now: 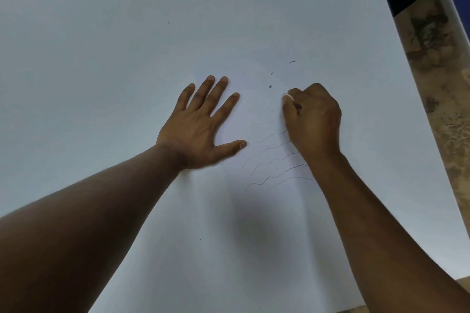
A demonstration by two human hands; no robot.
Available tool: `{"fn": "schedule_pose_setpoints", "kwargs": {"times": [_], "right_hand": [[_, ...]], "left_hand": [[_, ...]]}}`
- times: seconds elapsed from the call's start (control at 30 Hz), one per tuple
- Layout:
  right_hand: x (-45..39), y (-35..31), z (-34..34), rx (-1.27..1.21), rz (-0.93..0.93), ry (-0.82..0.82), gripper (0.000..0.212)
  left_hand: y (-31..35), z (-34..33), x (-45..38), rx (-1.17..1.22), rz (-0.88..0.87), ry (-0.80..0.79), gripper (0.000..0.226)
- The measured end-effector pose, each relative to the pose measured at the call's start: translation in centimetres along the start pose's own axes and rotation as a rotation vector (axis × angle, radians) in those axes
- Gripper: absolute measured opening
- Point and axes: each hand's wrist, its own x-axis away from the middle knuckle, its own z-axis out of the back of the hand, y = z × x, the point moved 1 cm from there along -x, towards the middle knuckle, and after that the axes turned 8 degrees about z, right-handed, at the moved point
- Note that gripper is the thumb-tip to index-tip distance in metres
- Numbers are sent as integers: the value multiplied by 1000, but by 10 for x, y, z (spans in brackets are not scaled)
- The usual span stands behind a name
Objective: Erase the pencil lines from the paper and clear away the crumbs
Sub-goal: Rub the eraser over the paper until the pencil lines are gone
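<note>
Risk of creasing the paper (203,211) if the flat, spread left hand (201,124) slips while the right hand (314,117) pinches the eraser (287,96) over pencil lines (269,160).

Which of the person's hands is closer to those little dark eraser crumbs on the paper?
The right hand, pinching the white eraser, sits just below and right of the crumbs. The left hand lies flat on the paper, farther off to their left.
</note>
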Motion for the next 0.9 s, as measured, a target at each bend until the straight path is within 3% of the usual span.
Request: {"fn": "schedule_pose_setpoints", "kwargs": {"times": [0.2,0.53,0.73,0.9], "right_hand": [[14,-34,-16,-18,99,-61,29],[-2,7,1,40,-95,26,28],[13,-43,-20,-51,92,-48,25],[2,-4,-6,80,20,2,31]], "left_hand": [[0,0,0,-6,-1,-8,96],[0,-1,1,9,6,19,94],[0,-1,1,13,5,14,95],[0,-1,1,12,10,24,94]]}}
